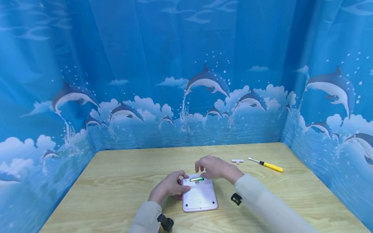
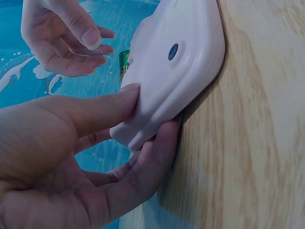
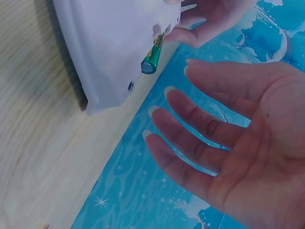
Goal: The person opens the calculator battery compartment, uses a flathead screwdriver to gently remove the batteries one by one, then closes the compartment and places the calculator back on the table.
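A pale pink, flat, calculator-like device (image 1: 199, 198) lies back side up on the table, with dark round feet at its corners. My left hand (image 1: 171, 185) grips its left edge, thumb on top and fingers beneath. Near the far edge a green battery (image 1: 197, 179) sits in the slot. One end of the battery (image 3: 152, 59) stands out above the back in the right wrist view. Over that end hovers my right hand (image 1: 214, 166), its fingers loosely bent and apart; the right wrist view shows nothing held in it.
Beyond the right hand lies a small pale pink cover (image 1: 237, 161) with a tab. To its right is a yellow-handled screwdriver (image 1: 271, 166), its tip pointing left. Blue dolphin-printed curtains (image 1: 184, 61) border the wooden table (image 1: 123, 168) at the back and sides.
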A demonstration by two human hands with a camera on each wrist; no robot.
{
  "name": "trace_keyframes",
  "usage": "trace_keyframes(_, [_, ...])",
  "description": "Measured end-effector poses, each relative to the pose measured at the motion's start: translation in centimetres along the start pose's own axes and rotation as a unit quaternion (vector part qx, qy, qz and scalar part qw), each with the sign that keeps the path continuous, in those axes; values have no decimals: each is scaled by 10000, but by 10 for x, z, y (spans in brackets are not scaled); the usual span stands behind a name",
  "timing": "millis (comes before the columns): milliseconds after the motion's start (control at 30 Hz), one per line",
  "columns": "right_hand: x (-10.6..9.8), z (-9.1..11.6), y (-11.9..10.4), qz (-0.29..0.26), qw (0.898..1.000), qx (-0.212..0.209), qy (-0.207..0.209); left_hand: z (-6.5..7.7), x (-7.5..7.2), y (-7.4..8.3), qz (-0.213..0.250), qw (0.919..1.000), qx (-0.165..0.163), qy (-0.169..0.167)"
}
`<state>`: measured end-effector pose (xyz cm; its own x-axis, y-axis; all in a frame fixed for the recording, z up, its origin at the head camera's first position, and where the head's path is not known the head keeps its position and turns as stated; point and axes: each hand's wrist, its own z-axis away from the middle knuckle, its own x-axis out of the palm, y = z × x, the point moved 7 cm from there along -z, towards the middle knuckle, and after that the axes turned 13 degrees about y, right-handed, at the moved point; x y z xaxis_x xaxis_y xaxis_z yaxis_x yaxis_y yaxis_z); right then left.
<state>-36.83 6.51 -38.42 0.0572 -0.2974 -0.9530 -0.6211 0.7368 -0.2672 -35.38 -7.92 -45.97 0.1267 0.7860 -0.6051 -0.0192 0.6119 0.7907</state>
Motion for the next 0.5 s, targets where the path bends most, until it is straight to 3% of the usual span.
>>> trace_keyframes(500, [15, -8, -7, 307, 9995, -79, -39, 2, -1, 1, 143, 9998, 87, -45])
